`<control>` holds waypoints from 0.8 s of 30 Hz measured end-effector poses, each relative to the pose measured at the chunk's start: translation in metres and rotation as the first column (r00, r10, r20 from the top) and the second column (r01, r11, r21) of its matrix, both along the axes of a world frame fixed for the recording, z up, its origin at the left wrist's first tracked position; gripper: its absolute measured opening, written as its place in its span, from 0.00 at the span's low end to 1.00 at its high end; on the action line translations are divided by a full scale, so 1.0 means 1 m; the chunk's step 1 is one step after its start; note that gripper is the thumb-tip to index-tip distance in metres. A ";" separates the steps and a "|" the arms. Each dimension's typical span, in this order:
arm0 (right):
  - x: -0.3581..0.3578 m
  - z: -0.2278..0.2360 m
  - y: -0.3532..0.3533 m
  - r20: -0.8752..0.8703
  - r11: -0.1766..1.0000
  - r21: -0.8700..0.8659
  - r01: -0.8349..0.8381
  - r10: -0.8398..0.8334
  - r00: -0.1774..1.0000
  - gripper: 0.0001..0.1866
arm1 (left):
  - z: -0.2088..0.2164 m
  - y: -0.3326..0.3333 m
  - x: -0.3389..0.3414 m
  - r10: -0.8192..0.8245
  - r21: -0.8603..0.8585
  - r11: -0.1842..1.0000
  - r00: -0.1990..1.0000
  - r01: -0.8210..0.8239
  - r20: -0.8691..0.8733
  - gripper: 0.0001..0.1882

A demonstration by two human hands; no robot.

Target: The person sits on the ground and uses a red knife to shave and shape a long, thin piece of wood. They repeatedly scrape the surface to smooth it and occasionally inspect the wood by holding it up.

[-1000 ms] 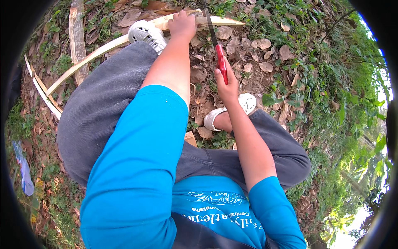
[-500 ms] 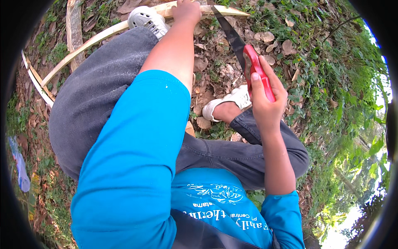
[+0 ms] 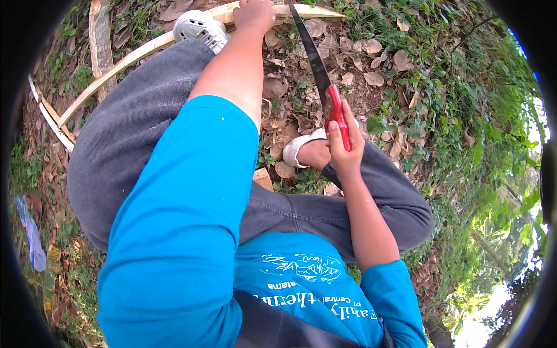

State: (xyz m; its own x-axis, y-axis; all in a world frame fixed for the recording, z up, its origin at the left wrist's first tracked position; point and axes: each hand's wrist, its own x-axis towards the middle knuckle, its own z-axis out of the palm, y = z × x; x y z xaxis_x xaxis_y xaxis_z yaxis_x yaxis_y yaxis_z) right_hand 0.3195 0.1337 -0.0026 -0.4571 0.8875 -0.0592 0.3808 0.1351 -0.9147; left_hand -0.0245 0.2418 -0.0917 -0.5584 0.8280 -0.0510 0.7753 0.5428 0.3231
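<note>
Steadying, it seems, is being done by the left hand (image 3: 253,16), curled over the pale wood strip (image 3: 129,60), fingertips unseen; below the strip's right end, the saw (image 3: 313,55) is gripped by its red handle (image 3: 335,100) in the closed right hand (image 3: 355,148), presumably for control, blade angled across the strip, contact unclear – and a white shoe (image 3: 197,28) is set over the strip, perhaps as a brace

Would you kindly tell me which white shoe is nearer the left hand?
The upper-left shoe, close beside the left hand; the other shoe sits lower, farther away.
</note>
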 end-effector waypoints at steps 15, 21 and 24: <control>-0.075 0.074 0.036 -0.305 0.987 -0.005 0.158 -0.152 0.940 0.22 | -0.048 -0.006 -0.007 -0.003 0.138 0.990 0.995 0.017 -0.101 0.16; -0.111 -0.013 0.066 -0.311 0.976 -0.158 0.149 -0.193 0.931 0.21 | -0.072 -0.003 0.002 0.068 0.176 0.983 0.995 -0.055 -0.073 0.29; -0.116 -0.024 0.068 -0.296 0.987 -0.080 0.141 -0.158 0.942 0.20 | -0.074 0.001 0.004 0.132 0.207 0.971 0.990 -0.121 -0.039 0.30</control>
